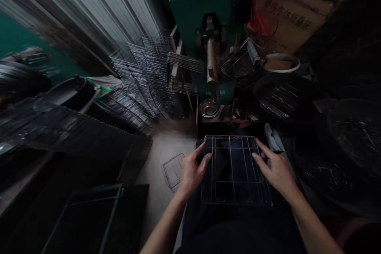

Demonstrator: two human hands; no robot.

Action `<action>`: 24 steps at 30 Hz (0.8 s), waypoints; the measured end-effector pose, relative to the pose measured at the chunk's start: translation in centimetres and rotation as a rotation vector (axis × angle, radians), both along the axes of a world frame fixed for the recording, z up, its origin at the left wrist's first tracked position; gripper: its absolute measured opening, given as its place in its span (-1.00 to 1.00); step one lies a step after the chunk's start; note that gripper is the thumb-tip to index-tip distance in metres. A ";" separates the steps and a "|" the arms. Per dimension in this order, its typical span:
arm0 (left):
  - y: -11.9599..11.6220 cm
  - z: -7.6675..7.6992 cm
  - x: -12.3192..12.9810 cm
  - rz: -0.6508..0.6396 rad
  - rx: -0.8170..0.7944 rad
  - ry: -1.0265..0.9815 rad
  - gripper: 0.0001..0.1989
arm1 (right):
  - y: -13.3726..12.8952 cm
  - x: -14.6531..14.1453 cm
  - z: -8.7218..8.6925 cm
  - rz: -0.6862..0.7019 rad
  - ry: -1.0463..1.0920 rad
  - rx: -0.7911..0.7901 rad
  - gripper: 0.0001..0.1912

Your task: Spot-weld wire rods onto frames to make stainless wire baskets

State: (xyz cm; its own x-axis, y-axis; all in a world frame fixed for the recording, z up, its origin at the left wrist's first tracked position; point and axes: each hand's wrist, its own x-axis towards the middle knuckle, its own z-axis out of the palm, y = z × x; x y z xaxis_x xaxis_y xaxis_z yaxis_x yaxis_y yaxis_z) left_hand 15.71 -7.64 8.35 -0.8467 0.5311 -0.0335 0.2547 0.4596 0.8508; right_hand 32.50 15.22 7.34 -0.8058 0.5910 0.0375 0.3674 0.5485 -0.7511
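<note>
A rectangular wire rack [234, 147] with thin lengthwise and cross wires is held over the person's dark-clothed lap. My left hand [193, 168] pinches its left edge near the far corner, thumb on top. On the opposite edge, my right hand [274, 168] grips in the same way, with thumb and forefinger at the wire. Beyond the rack stands a green machine [190, 16] with a metal cylinder [211, 59] pointing toward me and a lit red lamp at its top.
Tall stacks of wire racks [145, 75] stand left of the machine. One wire frame [173, 170] lies on the floor [157, 147]. Round dark tubs [282, 99] with wire pieces are at right, below a cardboard box [294, 16]. A metal dish [208, 108] sits under the cylinder.
</note>
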 end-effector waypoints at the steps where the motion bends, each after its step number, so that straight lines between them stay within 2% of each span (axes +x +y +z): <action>1: -0.2 -0.5 0.2 0.000 -0.021 0.055 -0.53 | 0.0 0.1 -0.1 0.017 -0.008 0.016 -0.36; 5: -0.9 -1.9 1.3 -0.022 -0.109 0.264 -0.54 | -0.5 0.6 -0.4 0.044 0.006 0.013 -0.38; 8: -1.4 -2.4 1.8 -0.001 -0.164 0.322 -0.54 | -0.8 1.0 -1.1 0.016 0.044 -0.055 -0.37; 12: -1.7 -3.3 1.8 0.061 -0.016 0.258 -0.56 | -0.9 1.0 -2.7 -0.001 0.114 -0.214 -0.36; 15: -1.5 -4.0 1.5 0.095 0.093 0.177 -0.58 | -0.8 0.5 -3.5 -0.013 0.165 -0.252 -0.37; 20: -1.4 -4.4 0.9 0.081 0.134 0.111 -0.55 | -0.9 -0.3 -3.6 -0.040 0.186 -0.281 -0.38; 24: -1.4 -5.0 1.0 0.108 0.207 0.088 -0.55 | -1.6 -0.5 -3.4 -0.049 0.237 -0.371 -0.39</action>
State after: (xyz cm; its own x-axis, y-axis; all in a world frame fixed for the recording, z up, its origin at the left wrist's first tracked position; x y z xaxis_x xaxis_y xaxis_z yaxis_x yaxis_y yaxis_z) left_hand 16.70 -9.04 3.34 -0.8937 0.4252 0.1430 0.2910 0.3069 0.9062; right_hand 31.95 13.62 3.92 -0.7712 0.6366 -0.0044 0.1805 0.2120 -0.9605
